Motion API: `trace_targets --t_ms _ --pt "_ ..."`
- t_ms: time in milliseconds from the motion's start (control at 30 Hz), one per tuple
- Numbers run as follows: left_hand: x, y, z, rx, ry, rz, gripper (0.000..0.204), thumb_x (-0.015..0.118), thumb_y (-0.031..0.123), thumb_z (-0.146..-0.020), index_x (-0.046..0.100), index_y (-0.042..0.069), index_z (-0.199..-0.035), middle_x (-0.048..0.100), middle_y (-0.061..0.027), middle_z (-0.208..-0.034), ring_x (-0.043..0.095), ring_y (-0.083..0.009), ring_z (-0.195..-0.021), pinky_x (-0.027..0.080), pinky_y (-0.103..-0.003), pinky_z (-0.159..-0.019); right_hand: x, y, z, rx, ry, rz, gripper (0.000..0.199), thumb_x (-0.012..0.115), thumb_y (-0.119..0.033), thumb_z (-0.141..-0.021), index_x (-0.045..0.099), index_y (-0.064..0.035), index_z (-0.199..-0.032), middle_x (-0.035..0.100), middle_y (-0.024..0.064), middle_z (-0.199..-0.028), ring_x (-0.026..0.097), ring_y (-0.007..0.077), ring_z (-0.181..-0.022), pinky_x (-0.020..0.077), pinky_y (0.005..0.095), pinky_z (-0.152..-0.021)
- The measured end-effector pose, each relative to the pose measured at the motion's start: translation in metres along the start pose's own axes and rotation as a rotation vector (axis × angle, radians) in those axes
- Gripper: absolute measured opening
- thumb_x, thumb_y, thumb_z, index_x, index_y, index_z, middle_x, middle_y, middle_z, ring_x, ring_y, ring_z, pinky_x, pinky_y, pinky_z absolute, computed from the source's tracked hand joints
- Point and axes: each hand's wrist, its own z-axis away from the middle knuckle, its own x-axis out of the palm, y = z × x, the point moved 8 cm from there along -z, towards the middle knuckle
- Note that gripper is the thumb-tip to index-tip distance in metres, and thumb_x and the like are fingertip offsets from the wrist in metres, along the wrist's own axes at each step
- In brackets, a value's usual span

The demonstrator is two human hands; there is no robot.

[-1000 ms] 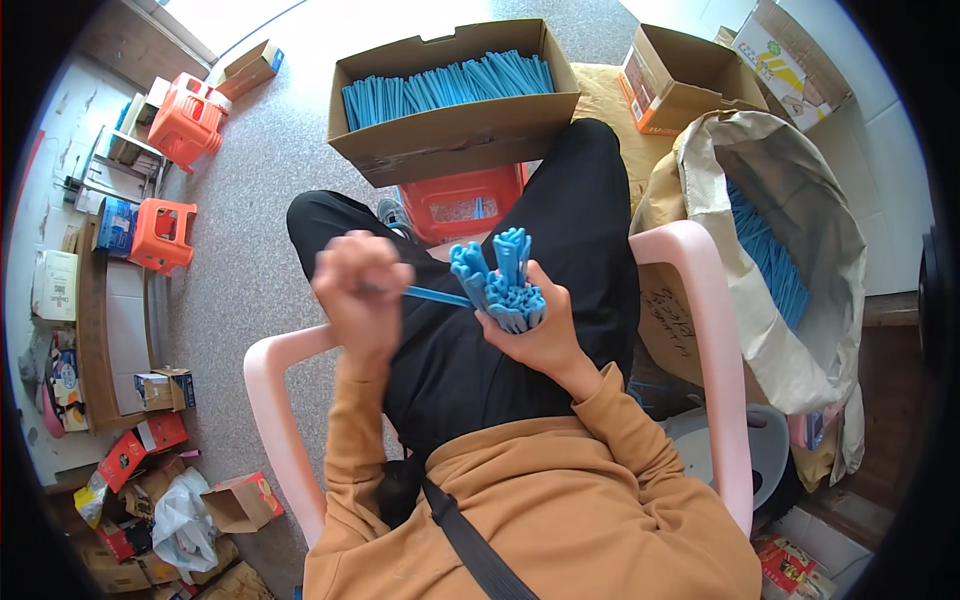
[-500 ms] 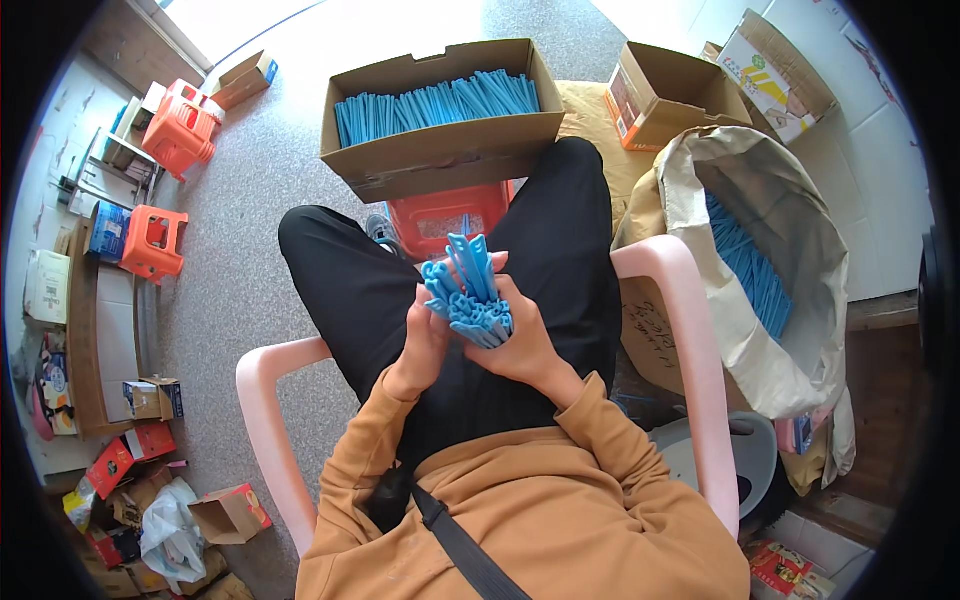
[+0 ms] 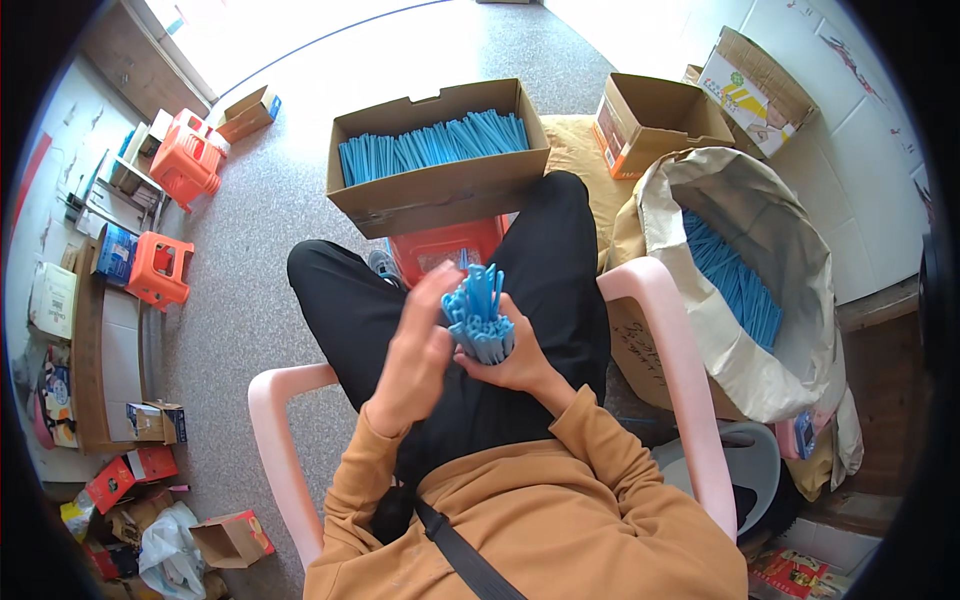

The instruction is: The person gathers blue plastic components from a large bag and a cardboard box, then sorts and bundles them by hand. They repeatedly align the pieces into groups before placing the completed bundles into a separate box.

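Note:
A bundle of thin blue plastic sticks [image 3: 482, 318] stands on end above my lap, a few sticks rising higher than the others. My right hand [image 3: 522, 352] is wrapped round its right side and front. On the bundle's left, my left hand [image 3: 412, 345] is raised with fingers stretched out, the fingertips slightly blurred. Whether it touches the sticks is hard to see. Beyond my knees, a long cardboard box [image 3: 440, 190] holds a row of similar blue sticks [image 3: 435, 143]. It rests over a red plastic stool [image 3: 445, 243].
To the right, a big paper sack [image 3: 735, 372] gapes over more blue sticks [image 3: 733, 280]. Pink chair arms [image 3: 668, 350] flank me. An open carton [image 3: 665, 105] stands behind the sack. Orange stools [image 3: 160, 270] and scattered boxes [image 3: 232, 540] line the left side.
My left hand has come off the bundle's left side and lifted, its fingers straightening. My right hand keeps hold of the sticks. The whole view has shifted slightly.

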Motion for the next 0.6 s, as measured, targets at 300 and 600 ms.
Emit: trace_targets --t_ms 300,600 --pt "0.015 0.095 -0.049 0.09 -0.52 -0.134 0.033 0.038 0.018 -0.088 0.053 -0.002 -0.109 0.055 -0.0168 -0.108 0.053 -0.0319 -0.099 0.04 -0.039 -0.088 0.009 -0.039 0.015 -0.112 -0.051 0.052 0.072 0.071 -0.008 -0.055 0.036 -0.0049 -0.118 0.06 0.0145 -0.083 0.061 0.0317 -0.079 0.0467 0.0317 -0.069" --pt "0.052 0.056 -0.024 0.217 -0.608 -0.254 0.031 0.033 0.016 -0.089 0.058 0.0 -0.098 0.056 -0.0154 -0.103 0.052 -0.0306 -0.095 0.036 -0.038 -0.09 0.016 0.026 0.028 -0.131 -0.153 0.191 0.057 0.076 -0.013 -0.058 0.051 -0.0052 -0.109 0.052 0.0125 -0.108 0.048 0.0224 -0.107 0.0399 0.0333 -0.088"
